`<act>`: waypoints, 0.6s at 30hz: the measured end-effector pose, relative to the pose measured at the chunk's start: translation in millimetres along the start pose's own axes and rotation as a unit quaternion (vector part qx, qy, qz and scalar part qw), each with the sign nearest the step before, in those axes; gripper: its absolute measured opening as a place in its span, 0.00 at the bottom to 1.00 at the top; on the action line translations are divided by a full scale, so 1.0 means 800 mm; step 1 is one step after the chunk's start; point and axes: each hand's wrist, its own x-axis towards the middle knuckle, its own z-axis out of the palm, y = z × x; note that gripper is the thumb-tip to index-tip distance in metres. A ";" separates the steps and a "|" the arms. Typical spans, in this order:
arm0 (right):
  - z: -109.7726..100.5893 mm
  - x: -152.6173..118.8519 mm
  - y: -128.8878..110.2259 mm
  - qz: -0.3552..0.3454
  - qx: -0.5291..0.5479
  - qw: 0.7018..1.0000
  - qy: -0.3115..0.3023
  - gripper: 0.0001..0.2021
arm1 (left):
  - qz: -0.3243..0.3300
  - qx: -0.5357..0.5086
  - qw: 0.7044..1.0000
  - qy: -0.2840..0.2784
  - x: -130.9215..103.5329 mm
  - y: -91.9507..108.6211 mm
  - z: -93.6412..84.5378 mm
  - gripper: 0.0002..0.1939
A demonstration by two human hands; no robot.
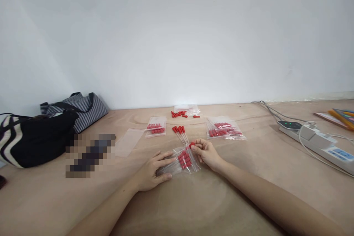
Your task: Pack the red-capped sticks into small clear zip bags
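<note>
A clear zip bag [168, 169] holding several red-tipped white sticks lies before me on the table. My left hand [152, 171] rests on its left end, fingers spread and thumb apart. At the bag's right end, my right hand [205, 152] pinches a red tip [192, 144] between thumb and fingers. How much of that stick is inside the bag I cannot tell. Just beyond, several loose red-tipped sticks [179, 129] fan out, their white shafts running toward the bag.
Filled bags lie at left [156, 127] and right [221, 129]; a flat, clear bag [129, 142] is nearby. Loose red pieces [178, 114] lie at the back. Handbags [41, 136] and a blurred dark object [91, 156] stand left, a power strip [318, 143] with cables right.
</note>
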 end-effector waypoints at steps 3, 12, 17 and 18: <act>0.000 0.001 0.002 -0.002 -0.027 1.000 0.003 0.15 | 0.002 -0.001 1.000 -0.005 0.000 0.001 0.000 0.23; -0.003 0.013 0.013 -0.156 -0.240 0.954 -0.089 0.09 | 0.010 0.009 1.000 -0.006 0.001 0.002 0.000 0.22; -0.004 0.019 0.015 -0.082 -0.237 0.964 -0.090 0.07 | 0.012 0.015 1.000 -0.012 0.000 0.000 0.001 0.23; -0.004 0.022 0.015 -0.065 -0.225 0.968 -0.089 0.07 | 0.011 0.012 1.000 -0.006 -0.001 -0.002 0.002 0.25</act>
